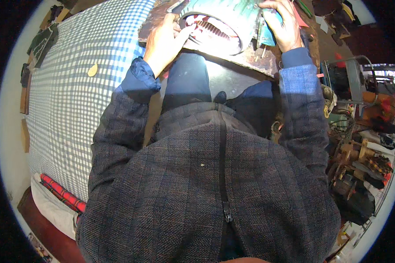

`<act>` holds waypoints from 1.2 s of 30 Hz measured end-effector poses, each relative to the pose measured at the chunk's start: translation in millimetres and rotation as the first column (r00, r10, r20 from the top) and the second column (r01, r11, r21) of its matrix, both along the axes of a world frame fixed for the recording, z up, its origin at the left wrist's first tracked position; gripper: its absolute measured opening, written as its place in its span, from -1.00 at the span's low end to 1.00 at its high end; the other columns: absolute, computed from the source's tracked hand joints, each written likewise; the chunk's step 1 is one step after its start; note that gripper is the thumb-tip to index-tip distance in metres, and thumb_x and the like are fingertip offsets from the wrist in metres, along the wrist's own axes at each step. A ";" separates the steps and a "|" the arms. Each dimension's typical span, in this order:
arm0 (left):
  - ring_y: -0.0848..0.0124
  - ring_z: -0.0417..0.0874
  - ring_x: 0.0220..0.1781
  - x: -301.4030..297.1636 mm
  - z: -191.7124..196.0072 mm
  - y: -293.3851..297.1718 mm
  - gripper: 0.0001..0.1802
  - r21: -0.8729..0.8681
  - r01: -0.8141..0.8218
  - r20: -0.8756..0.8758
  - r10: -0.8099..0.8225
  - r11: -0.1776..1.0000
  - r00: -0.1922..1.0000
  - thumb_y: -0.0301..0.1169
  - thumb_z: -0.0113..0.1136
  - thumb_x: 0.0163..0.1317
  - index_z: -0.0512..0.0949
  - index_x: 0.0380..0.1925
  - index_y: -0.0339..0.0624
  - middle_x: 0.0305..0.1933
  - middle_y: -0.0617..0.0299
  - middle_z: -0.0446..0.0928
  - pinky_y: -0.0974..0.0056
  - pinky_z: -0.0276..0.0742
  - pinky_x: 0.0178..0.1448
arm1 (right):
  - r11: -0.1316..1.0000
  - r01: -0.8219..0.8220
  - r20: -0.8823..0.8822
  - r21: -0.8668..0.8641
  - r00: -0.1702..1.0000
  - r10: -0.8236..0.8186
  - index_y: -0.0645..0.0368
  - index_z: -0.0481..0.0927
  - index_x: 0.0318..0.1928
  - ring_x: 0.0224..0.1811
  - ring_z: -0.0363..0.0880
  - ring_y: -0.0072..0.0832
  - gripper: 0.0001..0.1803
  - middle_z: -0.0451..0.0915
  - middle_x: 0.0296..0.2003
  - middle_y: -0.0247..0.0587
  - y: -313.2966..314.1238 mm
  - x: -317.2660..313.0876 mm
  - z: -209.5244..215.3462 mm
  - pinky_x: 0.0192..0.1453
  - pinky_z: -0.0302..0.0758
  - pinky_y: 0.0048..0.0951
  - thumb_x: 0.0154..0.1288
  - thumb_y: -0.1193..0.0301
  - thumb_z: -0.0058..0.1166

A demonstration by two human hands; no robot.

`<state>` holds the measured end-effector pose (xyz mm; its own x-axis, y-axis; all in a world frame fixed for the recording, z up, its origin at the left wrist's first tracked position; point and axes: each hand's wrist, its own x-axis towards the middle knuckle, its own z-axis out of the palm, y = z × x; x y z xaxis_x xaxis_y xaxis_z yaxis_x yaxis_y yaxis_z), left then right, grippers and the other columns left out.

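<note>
Brightly lit at the top centre is a pale green rounded object (232,11) with a dark oval rim (219,49). A red-and-white piece with a ribbed middle (213,28) shows inside the oval. My left hand (166,41) is closed at the rim's left end, its thumb reaching onto the red-and-white piece; what its curled fingers pinch is hidden. My right hand (287,26) bends its fingers over a turquoise part (270,28) at the object's right side. Both rest above a worn brown wooden tabletop (252,61).
A bed or table under a blue-and-white checked cloth (79,96) lies to my left, with a small pale round piece (92,70) on it and a red plaid roll (61,193) at its near edge. A metal-framed chair (360,79) and cluttered shoes and tools (355,171) stand right.
</note>
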<state>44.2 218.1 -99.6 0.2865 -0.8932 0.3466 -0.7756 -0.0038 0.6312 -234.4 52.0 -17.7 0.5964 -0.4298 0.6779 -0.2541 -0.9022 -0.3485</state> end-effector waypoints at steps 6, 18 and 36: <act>0.43 0.70 -0.25 -13.5 -16.1 6.1 -0.35 -0.065 0.030 -0.149 -0.039 0.997 0.988 -0.21 0.42 0.33 0.41 0.26 -0.38 -0.29 0.16 0.67 0.32 0.63 -0.06 | 0.980 0.047 0.051 0.194 0.997 -0.058 0.20 0.67 -0.15 0.34 0.46 -0.10 -0.75 0.58 0.15 -0.03 5.6 -17.1 -15.5 0.40 0.38 -0.16 0.29 0.29 0.19; 0.33 0.80 -0.19 -13.4 -18.1 -4.5 -0.51 0.088 0.061 -0.314 -0.031 0.994 0.949 -0.19 0.44 0.33 0.54 0.01 -0.38 -0.23 0.03 0.74 0.31 0.68 -0.09 | 0.992 0.117 0.027 -0.055 0.993 -0.116 0.16 0.76 -0.10 0.41 0.49 -0.19 -0.77 0.67 0.18 -0.15 -0.8 -19.9 -30.0 0.53 0.31 -0.19 0.45 0.44 0.02; 0.30 0.66 0.24 10.6 -38.9 -40.7 -0.35 -0.162 0.029 -0.440 -0.098 0.986 0.893 -0.50 0.35 0.29 0.39 0.38 -0.29 0.35 0.02 0.55 0.25 0.56 0.30 | 0.863 0.485 -0.099 -0.144 0.861 -0.500 0.23 0.63 0.20 0.40 0.30 0.09 -0.21 0.51 0.23 0.04 95.9 6.0 -38.1 0.51 0.16 0.14 0.25 -0.21 0.19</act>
<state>54.9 177.3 -138.5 0.3858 -0.8635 0.3249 -0.4088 0.1557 0.8992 -228.4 147.9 -55.8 0.4114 -0.6172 0.6707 -0.7106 -0.6780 -0.1879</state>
